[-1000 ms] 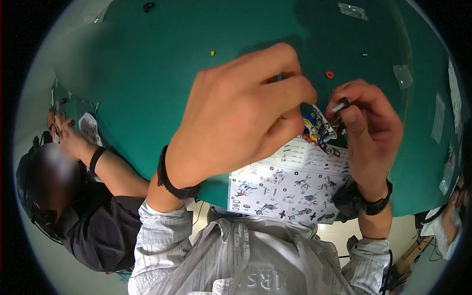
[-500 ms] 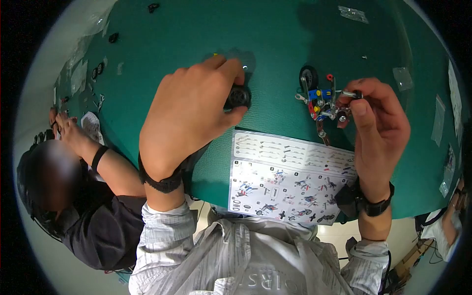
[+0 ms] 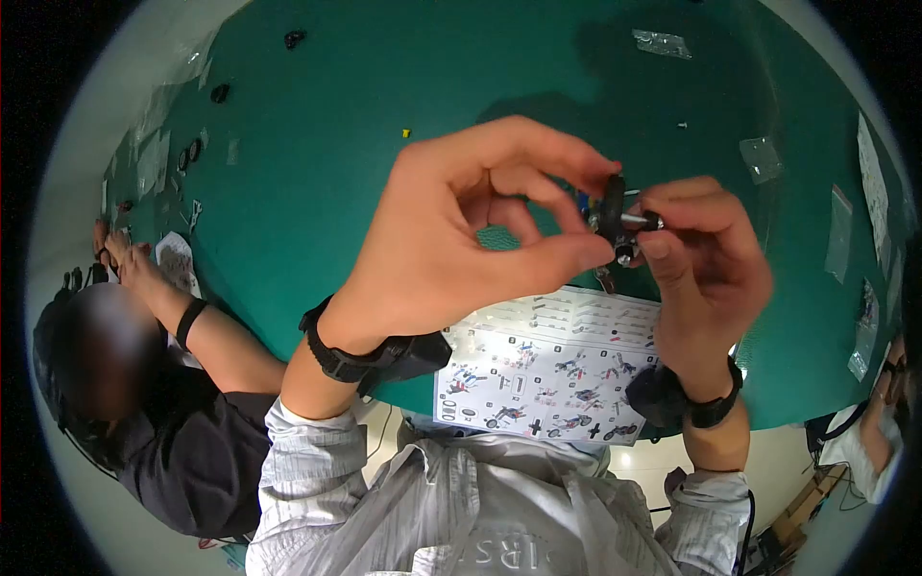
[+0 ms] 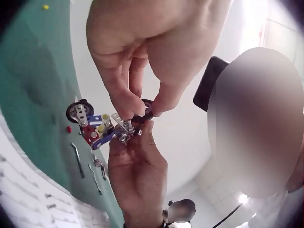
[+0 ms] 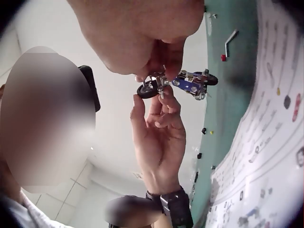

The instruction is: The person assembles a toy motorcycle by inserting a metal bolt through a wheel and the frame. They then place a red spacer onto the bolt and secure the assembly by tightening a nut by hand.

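Note:
My left hand (image 3: pixel 451 240) pinches a small black wheel (image 3: pixel 610 206) by its rim, between thumb and fingertips. Right against it, my right hand (image 3: pixel 715 254) grips a toy motorbike (image 4: pixel 97 133) of metal strips and red, blue and yellow parts. A silvery rod (image 3: pixel 634 221) with a black end runs from the wheel to the right fingertips. Another black wheel (image 4: pixel 78 112) is mounted at the model's far end. In the right wrist view the pinched wheel lies beside the metal strips, with right fingers covering part of the joint.
A printed instruction sheet (image 3: pixel 538 365) lies on the green table in front of me. A yellow piece (image 3: pixel 406 133), black parts (image 3: pixel 294 39) and clear bags (image 3: pixel 663 43) lie farther out. A bent hex key (image 5: pixel 230 42) is near a red piece (image 5: pixel 223 58). Another person (image 3: pixel 192 422) sits at left.
My left hand first moved left from the model and picked up the black wheel. Now it has brought the wheel back right, against the model and rod in my right hand.

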